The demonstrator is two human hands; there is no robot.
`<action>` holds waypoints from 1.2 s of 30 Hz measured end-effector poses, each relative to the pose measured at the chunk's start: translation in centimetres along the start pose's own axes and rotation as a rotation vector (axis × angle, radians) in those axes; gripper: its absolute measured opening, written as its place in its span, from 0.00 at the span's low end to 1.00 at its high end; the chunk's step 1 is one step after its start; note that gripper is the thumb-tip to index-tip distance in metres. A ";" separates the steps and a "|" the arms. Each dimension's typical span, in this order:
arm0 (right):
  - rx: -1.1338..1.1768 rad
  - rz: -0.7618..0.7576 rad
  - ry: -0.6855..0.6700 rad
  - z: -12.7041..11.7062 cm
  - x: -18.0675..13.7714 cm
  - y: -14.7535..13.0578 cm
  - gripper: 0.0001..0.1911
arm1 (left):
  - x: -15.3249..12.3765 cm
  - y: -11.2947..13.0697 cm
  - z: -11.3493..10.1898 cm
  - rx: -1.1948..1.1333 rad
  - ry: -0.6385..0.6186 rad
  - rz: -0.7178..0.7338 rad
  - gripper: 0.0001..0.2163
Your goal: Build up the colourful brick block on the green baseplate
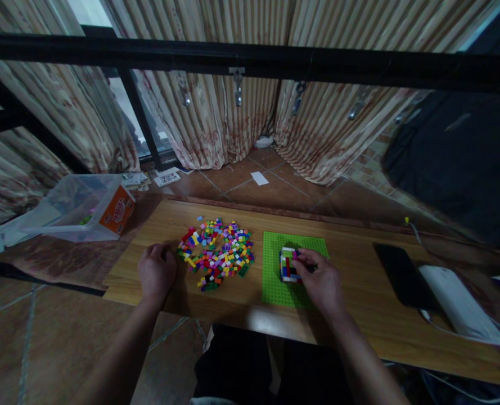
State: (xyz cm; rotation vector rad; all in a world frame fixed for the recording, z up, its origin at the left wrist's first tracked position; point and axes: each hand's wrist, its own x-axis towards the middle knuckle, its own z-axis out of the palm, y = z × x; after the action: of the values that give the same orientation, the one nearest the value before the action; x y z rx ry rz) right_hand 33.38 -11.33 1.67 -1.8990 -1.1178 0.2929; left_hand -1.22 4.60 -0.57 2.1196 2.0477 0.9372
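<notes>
A small block structure of white, red, green and blue building bricks (287,265) stands on the green baseplate (271,287). My right hand (319,278) is at its right side, thumb and fingertips pinched at a small purple building brick (295,255) on top. The hand covers the structure's right part. My left hand (157,271) rests on the table's left part with its fingers curled in, and nothing shows in it. Just to its right lies a loose pile of many-coloured building bricks (237,256).
A clear plastic bin (81,225) with an orange label stands beyond the wooden table's (241,315) left end. On the right lie a black phone (404,275) and a white power-bank-like box (460,304) with cables. A black rail (250,59) crosses in front of the curtains.
</notes>
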 end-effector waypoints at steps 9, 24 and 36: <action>0.166 0.099 -0.006 0.0 0.7 -0.4 0.17 | -0.1 0.0 0.1 0.004 -0.001 -0.005 0.13; 0.118 0.256 -0.060 0.1 2.5 -0.4 0.16 | -0.1 0.2 -0.2 0.012 -0.012 -0.009 0.14; 0.105 0.245 -0.028 -0.2 2.6 -0.3 0.18 | -0.2 0.1 0.1 0.017 0.007 0.000 0.14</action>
State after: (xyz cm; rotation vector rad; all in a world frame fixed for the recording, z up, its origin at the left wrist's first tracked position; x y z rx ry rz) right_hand 34.72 -9.34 2.59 -1.9433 -0.8696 0.5066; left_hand -1.04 4.48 -0.66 2.1283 2.0662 0.9317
